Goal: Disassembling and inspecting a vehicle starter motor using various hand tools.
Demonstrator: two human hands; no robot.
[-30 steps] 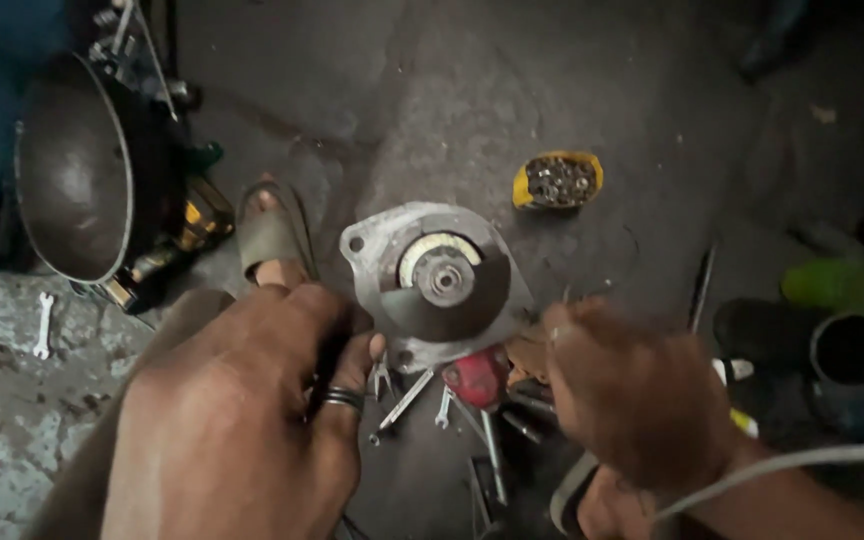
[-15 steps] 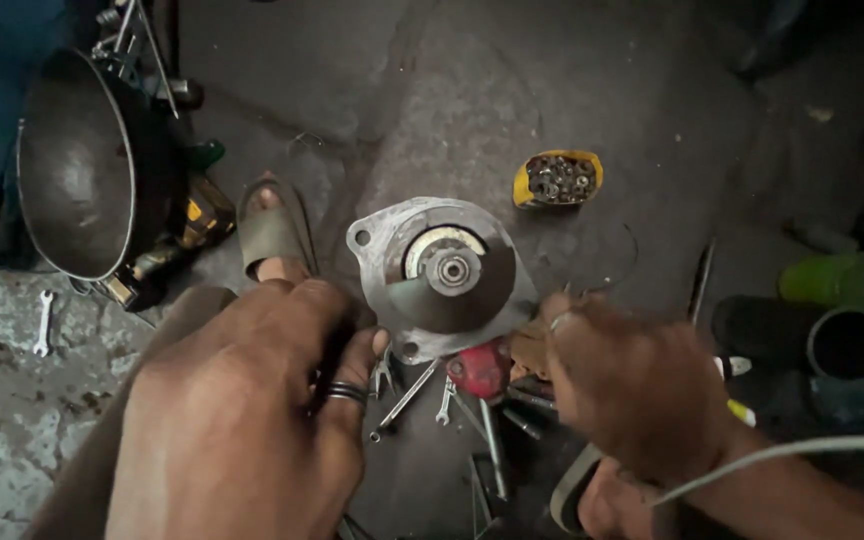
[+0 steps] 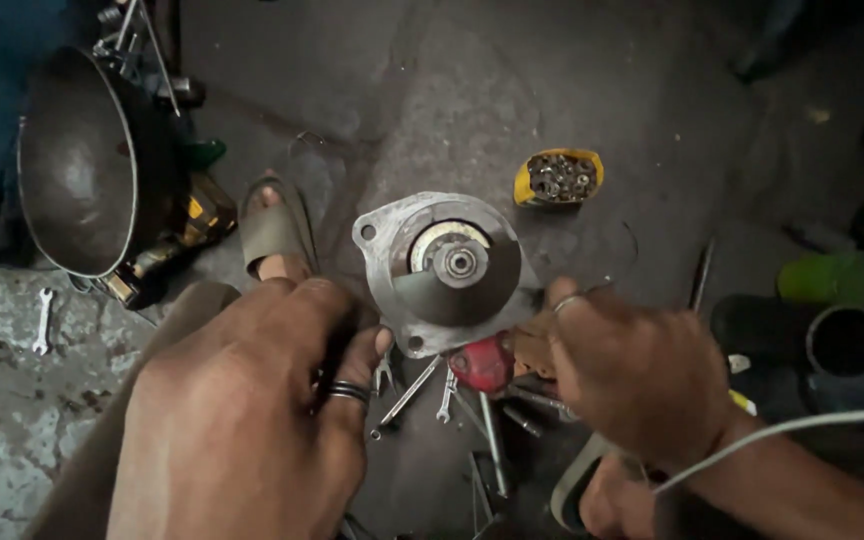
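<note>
Yellow tub (image 3: pixel 558 178) of bolts (floor), both hands' fingers (image 3: pixel 352 350) clamped on grey housing (image 3: pixel 447 270).

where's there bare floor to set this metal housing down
Bare concrete floor lies above the metal housing, between the dark bowl and the yellow tray of bolts. Crowded: wrenches and a red-handled screwdriver between left hand and right hand.

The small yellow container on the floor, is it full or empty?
Full: the yellow container lies open-topped, packed to its rim with small metal parts.
</note>
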